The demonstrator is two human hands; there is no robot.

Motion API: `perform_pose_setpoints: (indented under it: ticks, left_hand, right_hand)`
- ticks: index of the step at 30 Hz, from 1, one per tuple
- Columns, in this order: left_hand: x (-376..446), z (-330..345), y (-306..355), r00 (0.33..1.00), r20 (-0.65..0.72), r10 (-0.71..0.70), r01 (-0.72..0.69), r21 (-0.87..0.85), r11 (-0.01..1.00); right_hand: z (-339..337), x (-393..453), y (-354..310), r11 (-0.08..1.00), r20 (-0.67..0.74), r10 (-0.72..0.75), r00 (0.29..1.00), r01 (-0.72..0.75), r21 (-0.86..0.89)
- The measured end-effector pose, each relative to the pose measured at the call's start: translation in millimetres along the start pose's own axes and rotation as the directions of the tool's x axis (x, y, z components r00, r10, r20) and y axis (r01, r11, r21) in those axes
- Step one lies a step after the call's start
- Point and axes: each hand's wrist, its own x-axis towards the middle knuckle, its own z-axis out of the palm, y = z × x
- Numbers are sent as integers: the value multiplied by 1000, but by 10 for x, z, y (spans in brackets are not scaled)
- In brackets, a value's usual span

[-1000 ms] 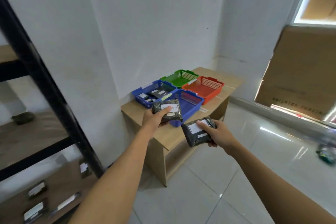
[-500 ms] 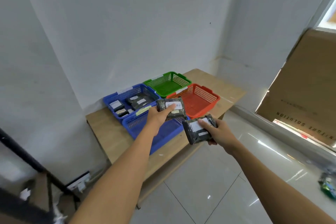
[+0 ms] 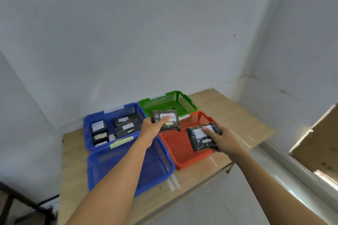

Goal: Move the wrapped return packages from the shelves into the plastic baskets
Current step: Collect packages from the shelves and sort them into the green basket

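Two wrapped packages in the air here, one per hand. The left package (image 3: 166, 120), dark wrap with a white label reading something like "RETURN", hangs above the spot where the green basket (image 3: 168, 101), the red basket (image 3: 180, 149) and the far blue basket (image 3: 111, 115) meet; the left hand (image 3: 152, 129) grips it at its near edge, thumb lying over the label and fingers curled underneath. The right package (image 3: 202, 139) sits over the red basket, with the right hand (image 3: 222, 141) wrapped round its right end, thumb on top across the label. Both look like small, light, blocky bundles, the glossy film a touch crinkled, so likely firm inside but slick outside. Judging from that, a hold across the short sides, thumb on top and fingers below, should keep each from sliding, and neither seems fragile enough to mind a short drop. The far blue basket holds several similar labelled packages already, lying flat; the near blue basket (image 3: 164, 162) looks empty where the left forearm does not hide it, and the green and red ones show nothing inside. All four baskets stand close together on the wooden worktop (image 3: 228, 115), set against the white wall. To the right, a cardboard sheet (image 3: 321, 148) leans near the floor.
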Motion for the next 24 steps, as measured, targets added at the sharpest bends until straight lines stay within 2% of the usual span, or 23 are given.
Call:
perform_pose_setpoints:
  ticks: [6,12,18,24]
  left_hand:
    - [547,438,178,985,-157,-64,67,15,998]
    - [1108,602,112,945,-299,-134,138,-7,990]
    - [1995,600,-106,926,-315,-207,188,-89,978]
    - [3103,575,-466,894,-262,-364,325,-180,929]
  right_hand:
    - [-677,1089,79,1000,112,25,993,-27,13]
    - [-734,1989,352,997,236,80,969,-79,-13]
    - [-491,2856,681,988,330,146,933,-124,-87]
    - [-100,3780,962,967,372,219,902,-149,-208]
